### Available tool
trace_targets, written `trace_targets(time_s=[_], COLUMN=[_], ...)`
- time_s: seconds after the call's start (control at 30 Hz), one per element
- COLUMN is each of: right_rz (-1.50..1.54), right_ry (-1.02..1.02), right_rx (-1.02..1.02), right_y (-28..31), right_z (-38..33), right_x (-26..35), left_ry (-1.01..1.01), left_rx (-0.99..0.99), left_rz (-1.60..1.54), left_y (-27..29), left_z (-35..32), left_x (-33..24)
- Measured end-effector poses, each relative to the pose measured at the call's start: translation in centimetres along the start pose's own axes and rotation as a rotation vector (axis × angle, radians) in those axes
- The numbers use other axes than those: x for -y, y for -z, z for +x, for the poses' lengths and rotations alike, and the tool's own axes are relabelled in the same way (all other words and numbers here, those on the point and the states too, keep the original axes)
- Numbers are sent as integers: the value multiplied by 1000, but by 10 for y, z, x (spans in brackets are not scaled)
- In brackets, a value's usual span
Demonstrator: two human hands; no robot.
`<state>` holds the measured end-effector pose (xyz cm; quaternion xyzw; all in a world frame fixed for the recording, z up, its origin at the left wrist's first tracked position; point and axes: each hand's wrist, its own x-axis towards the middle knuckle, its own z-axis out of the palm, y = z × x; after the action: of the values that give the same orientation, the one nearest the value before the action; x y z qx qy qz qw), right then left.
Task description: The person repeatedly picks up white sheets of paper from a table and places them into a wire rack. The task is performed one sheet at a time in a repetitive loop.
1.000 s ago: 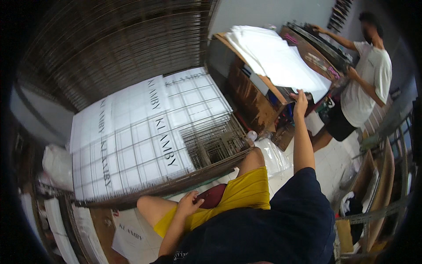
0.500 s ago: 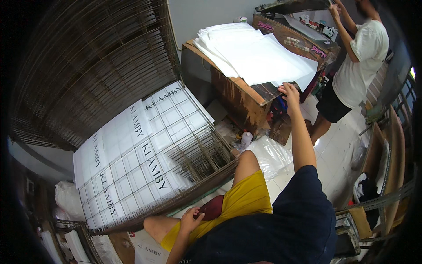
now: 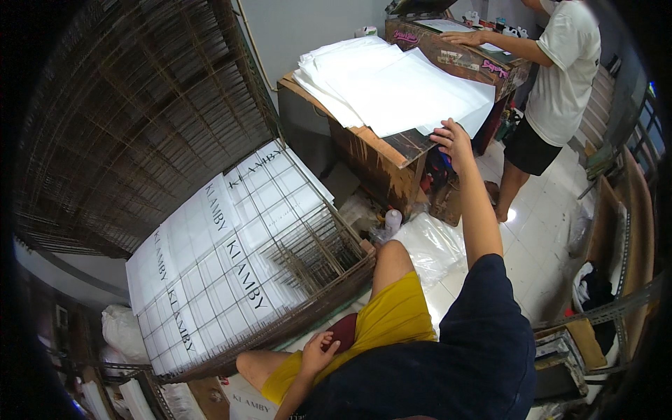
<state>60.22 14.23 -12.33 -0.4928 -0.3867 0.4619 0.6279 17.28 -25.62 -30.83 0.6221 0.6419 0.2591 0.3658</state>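
My right arm stretches out to the wooden table [image 3: 378, 145]. On it lies a loose, overlapping stack of large white sheets [image 3: 392, 84]. My right hand [image 3: 453, 143] is at the near right corner of the stack, its fingers apart; whether a fingertip touches a sheet I cannot tell. Low in front of my body, my left hand [image 3: 320, 351] rests by my lap with loosely bent, parted fingers. Beside it is a dark red piece of cloth [image 3: 342, 332] against my yellow shorts. Neither hand visibly grips anything.
At left, a wire drying rack [image 3: 308, 259] holds printed white sheets [image 3: 210, 245] under its grids, with more grids [image 3: 140, 119] raised above. A co-worker [image 3: 560, 77] stands at a wooden printing bench [image 3: 420, 45]. Clear plastic [image 3: 428, 241] lies on the floor; boards [image 3: 633, 245] lean at right.
My right hand's fingers have spread at the sheet corner. My left hand's fingers have loosened. The co-worker's arm has come down onto the bench, and the frame there is lower. The view has shifted slightly.
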Motion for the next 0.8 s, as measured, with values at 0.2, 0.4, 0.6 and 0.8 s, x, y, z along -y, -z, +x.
trace_targets(time_s=[0.2, 0.4, 0.6, 0.8], right_rz=[231, 486, 739, 741], right_ry=[15, 6, -8, -74], right_rx=[-140, -226, -275, -223], right_y=[20, 35, 35, 17], right_z=[43, 72, 93, 100], right_x=[23, 47, 63, 56], left_ry=[2, 20, 119, 56], left_rx=[-92, -154, -139, -60], left_rz=[-86, -154, -239, -192], left_y=[5, 23, 32, 60], left_z=[-8, -16, -21, 1], left_x=[2, -4, 7, -13])
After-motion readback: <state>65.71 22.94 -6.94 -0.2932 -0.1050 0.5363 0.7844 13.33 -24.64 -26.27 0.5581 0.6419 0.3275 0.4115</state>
